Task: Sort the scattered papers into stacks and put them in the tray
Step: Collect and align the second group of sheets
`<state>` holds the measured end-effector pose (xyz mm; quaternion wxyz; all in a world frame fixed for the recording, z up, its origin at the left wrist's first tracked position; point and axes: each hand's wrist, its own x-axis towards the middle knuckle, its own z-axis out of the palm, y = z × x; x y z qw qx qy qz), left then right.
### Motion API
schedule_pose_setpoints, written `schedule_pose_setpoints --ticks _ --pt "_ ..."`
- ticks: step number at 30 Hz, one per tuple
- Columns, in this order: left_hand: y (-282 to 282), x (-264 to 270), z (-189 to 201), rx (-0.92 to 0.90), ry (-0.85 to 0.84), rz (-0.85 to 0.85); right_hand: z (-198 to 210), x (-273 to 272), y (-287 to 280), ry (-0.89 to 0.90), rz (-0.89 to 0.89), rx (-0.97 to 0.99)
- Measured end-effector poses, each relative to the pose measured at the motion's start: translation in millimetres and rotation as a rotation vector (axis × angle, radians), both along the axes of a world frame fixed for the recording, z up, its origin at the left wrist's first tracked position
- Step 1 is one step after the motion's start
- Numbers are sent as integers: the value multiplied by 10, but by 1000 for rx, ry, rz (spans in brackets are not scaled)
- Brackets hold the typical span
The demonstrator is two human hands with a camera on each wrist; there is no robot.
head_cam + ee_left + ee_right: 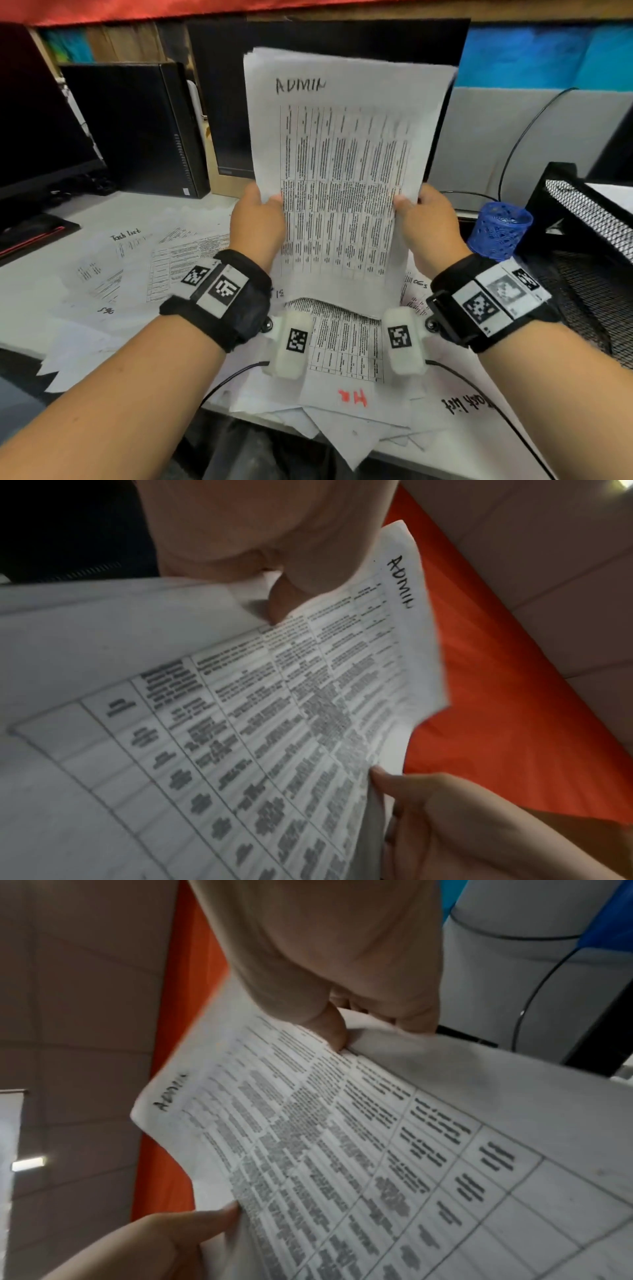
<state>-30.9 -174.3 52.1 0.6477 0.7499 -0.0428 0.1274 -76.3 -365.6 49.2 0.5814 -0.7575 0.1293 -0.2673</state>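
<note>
1. Above the desk [113, 209] we hold a stack of papers [346, 178] upright, its top sheet headed "ADMIN" over a printed table.
2. Our left hand [257, 228] grips the stack's left edge, thumb on the front sheet and fingers curled behind; the left wrist view shows the thumb [284, 601] pressed on the page.
3. Our right hand [428, 228] grips the right edge the same way, thumb [334, 1028] on the front.
4. Under our wrists, loose sheets [191, 260] lie scattered and overlapping on the desk; 1 is marked "HR" in red [352, 397], and 2 read "Task list".
5. At the right stands a black mesh tray [589, 209] with a white sheet showing in its top tier, and a blue pen cup [498, 229] sits just beside it.
6. Behind the stack we see a dark monitor [34, 113] and a black computer case [137, 126].
</note>
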Motion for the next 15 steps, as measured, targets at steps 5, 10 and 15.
schedule_pose_setpoints --ticks 5,10,15 --pt "-76 -117 8 3 -131 -3 76 -86 127 -102 -25 -44" --pt "-33 -166 -296 37 -57 -22 -253 -169 183 32 48 39" --pt "-35 -122 -541 99 123 -8 -427 -129 183 179 59 -22"
